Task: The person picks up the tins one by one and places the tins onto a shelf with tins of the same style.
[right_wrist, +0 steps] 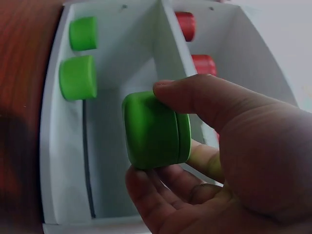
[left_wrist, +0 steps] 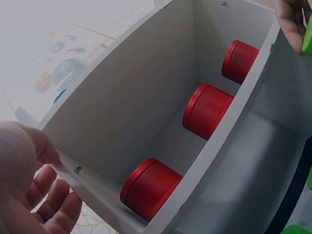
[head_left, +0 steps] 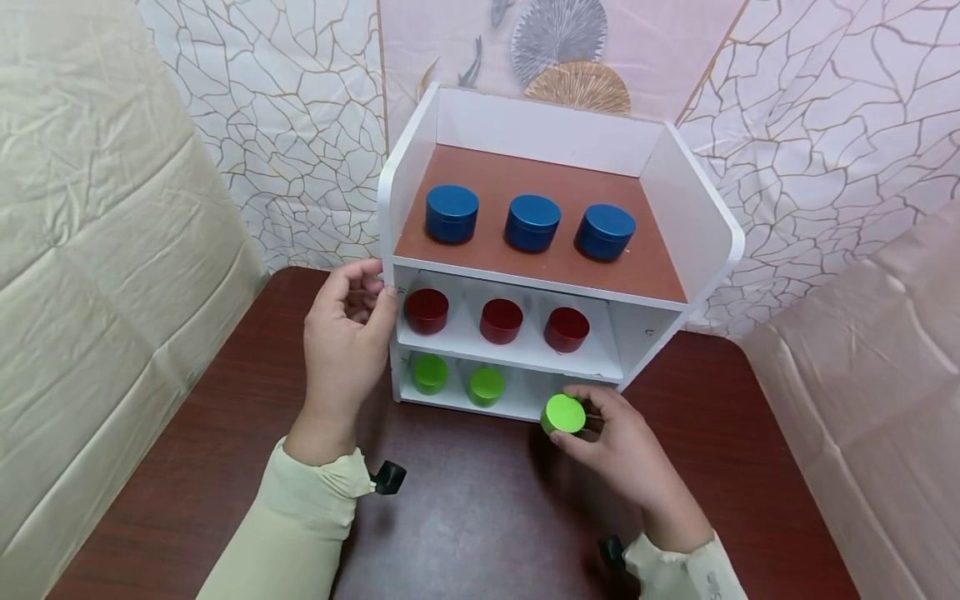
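Note:
My right hand (head_left: 618,446) pinches a round green tin (head_left: 564,414) between thumb and fingers, in front of the lowest level of a white shelf unit (head_left: 701,208). In the right wrist view the held green tin (right_wrist: 151,130) is tilted, with its lid seam toward the palm. Two more green tins (head_left: 430,375) (head_left: 486,386) stand on that bottom level, left and middle. My left hand (head_left: 345,342) grips the unit's left side panel, its thumb (left_wrist: 45,146) at the panel's edge.
Three red tins (head_left: 501,321) stand in a row on the middle level. Three blue tins (head_left: 532,223) stand on the brown top board (head_left: 525,167). The unit rests on a dark red-brown table (head_left: 450,517), with patterned cloth (head_left: 300,108) behind and padded fabric (head_left: 90,250) at the sides.

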`<state>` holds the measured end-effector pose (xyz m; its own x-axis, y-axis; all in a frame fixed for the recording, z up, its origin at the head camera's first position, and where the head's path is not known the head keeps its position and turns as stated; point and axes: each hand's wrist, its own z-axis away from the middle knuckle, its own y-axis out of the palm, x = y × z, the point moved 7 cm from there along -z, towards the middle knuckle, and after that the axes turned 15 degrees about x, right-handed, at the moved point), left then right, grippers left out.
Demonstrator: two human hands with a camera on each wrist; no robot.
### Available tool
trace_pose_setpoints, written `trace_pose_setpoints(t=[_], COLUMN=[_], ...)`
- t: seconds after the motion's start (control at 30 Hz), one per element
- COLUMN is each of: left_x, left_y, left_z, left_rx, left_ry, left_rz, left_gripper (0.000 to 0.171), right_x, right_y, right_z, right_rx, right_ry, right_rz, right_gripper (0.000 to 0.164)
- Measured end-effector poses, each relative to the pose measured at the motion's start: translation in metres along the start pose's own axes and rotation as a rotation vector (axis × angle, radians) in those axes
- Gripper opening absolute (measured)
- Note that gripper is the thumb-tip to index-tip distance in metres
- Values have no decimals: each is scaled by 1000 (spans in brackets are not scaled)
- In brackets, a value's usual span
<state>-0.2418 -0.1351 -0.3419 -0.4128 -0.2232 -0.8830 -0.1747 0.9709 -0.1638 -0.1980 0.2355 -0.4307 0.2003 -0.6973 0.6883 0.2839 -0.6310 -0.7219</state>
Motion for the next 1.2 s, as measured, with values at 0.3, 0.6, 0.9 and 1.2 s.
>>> trace_pose_setpoints(t=[0.3,0.6,0.9,1.2], left_x=[0,1,1,0], left_y=[0,-1,1,0], left_z=[0,0,0,0], left_rx=[3,3,12,2], left_ry=[-6,-11,-8,-2], left_rz=[-1,-6,-1,7], left_gripper=[29,29,30,29], right_x=[-8,-15,-27,-35], right_y=[10,23,30,37], right_z=[-26,-50,-60,-66], right_rx=[29,8,-6,-6], right_ry=[21,68,132,147], right_rz=[18,85,148,215], right_gripper=[54,58,59,55])
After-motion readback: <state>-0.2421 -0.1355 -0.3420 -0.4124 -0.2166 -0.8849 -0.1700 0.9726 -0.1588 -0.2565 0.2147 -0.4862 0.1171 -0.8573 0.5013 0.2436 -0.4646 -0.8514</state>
